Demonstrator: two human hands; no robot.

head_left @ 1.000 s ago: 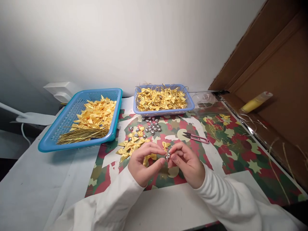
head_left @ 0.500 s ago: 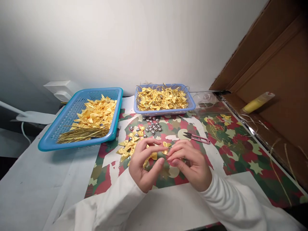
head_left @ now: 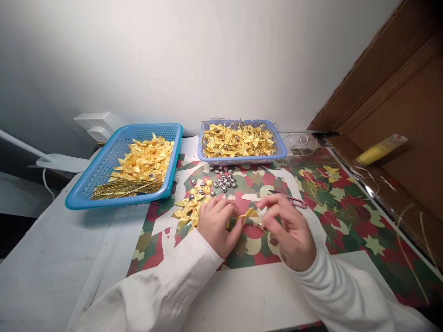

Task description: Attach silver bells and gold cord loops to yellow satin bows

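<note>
My left hand [head_left: 219,226] pinches a yellow ribbon bow [head_left: 248,214] between thumb and fingers, low over the mat. Facing it from the right, my right hand [head_left: 292,233] has its fingers curled. A small silvery bell [head_left: 260,225] shows at its fingertips, and a thin strand runs up from there beside the bow. Whether bow and bell are joined is too small to tell. Loose yellow bows [head_left: 188,213] lie beyond and left of my left hand, partly hidden by it. Silver bells [head_left: 224,179] sit in a cluster farther back.
A blue basket [head_left: 83,184] at left holds yellow bows and a bundle of gold cords [head_left: 126,189]. Another basket [head_left: 242,160] at the back holds bows with looped gold cords. Pink-handled thread snips [head_left: 298,202] lie behind my right hand. A cardboard wall [head_left: 398,92] bounds the right.
My left hand has closed on the bow, which now sits between my hands. My right hand has moved slightly right and turned, and the silvery bell shows at its fingertips. The view has shifted a little.
</note>
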